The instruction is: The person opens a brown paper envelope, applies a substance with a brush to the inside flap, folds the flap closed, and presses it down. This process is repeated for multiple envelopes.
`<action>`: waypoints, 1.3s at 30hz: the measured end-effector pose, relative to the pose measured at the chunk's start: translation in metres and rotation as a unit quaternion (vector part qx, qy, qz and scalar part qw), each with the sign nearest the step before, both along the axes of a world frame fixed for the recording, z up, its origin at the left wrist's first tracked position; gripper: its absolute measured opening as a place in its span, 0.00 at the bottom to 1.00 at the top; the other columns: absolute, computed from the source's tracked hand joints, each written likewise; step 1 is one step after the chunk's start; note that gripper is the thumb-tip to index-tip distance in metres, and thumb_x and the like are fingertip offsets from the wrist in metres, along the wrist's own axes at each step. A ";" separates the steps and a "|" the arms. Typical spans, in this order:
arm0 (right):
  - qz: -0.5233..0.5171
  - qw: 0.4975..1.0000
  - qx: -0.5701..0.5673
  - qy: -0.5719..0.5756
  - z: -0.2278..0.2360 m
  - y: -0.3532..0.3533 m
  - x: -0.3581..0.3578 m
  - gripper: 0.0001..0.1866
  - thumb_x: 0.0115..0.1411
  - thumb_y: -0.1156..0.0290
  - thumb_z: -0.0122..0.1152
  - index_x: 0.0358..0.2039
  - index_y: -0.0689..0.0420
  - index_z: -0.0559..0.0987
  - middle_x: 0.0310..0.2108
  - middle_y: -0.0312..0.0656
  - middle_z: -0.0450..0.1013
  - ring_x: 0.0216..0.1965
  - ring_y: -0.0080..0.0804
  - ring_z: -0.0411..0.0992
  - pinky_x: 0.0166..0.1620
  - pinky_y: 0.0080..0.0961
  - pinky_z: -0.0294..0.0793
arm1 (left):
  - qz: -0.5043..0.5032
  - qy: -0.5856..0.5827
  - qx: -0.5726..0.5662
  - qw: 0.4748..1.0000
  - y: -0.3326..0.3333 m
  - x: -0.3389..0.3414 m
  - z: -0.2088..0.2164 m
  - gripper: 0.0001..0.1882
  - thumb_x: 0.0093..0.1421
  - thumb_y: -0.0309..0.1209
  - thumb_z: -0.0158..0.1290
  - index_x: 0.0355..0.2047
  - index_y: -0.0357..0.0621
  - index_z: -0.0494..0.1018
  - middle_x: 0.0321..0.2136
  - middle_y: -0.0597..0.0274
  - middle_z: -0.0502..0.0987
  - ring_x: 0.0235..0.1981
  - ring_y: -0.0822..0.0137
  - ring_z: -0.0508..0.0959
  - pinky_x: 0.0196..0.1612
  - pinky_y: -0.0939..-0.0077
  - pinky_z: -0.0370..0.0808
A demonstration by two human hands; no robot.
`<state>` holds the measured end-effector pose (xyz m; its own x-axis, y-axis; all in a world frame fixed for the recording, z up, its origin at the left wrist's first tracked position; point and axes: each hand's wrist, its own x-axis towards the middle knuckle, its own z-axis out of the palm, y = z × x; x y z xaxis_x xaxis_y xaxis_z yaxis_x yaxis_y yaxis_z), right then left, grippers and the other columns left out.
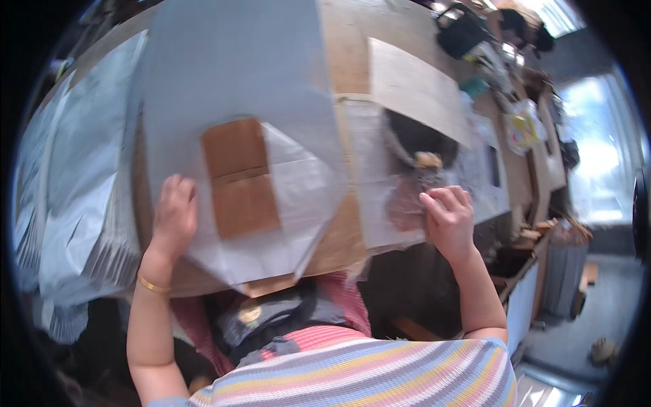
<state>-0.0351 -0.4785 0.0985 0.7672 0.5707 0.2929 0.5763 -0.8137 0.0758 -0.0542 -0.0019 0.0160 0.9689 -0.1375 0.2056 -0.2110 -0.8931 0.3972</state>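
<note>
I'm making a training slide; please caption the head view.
Left hand beside a creased brown piece on pale sheeting, right hand near a dark round container.

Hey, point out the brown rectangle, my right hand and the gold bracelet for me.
Brown rectangle (246, 205): head view, on its lower half, below the crease.
Right hand (449, 216): head view, on the middle of the hand.
Gold bracelet (154, 286): head view, on its visible band.

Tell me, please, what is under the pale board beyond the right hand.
Under the pale board, beyond the right hand, the near part of a dark, rounded object shows. The board covers its far part; whether anything else lies beneath cannot be seen.
</note>
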 end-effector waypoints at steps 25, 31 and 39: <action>0.215 0.954 -0.106 0.182 -0.052 0.159 0.020 0.34 0.50 0.77 0.58 0.61 0.53 0.66 0.61 0.44 0.63 0.63 0.43 0.61 0.64 0.36 0.62 | -0.141 0.019 0.215 0.966 -0.009 -0.060 0.018 0.22 0.53 0.24 0.50 0.51 0.38 0.74 0.63 0.46 0.62 0.63 0.48 0.63 0.64 0.49 0.61; 0.207 0.950 -0.002 0.235 -0.053 0.147 0.019 0.29 0.47 0.77 0.59 0.54 0.58 0.71 0.54 0.45 0.67 0.58 0.45 0.64 0.60 0.37 0.66 | -0.204 0.043 0.057 0.976 0.001 -0.047 0.018 0.19 0.49 0.18 0.50 0.43 0.41 0.76 0.55 0.52 0.73 0.63 0.51 0.64 0.66 0.55 0.60; 0.175 0.947 0.106 0.248 -0.068 0.148 -0.025 0.26 0.39 0.69 0.67 0.43 0.60 0.76 0.42 0.43 0.71 0.46 0.42 0.71 0.48 0.38 0.73 | -0.236 0.140 -0.047 0.960 0.006 -0.051 0.023 0.14 0.45 0.29 0.55 0.34 0.38 0.75 0.59 0.46 0.68 0.66 0.44 0.58 0.68 0.49 0.53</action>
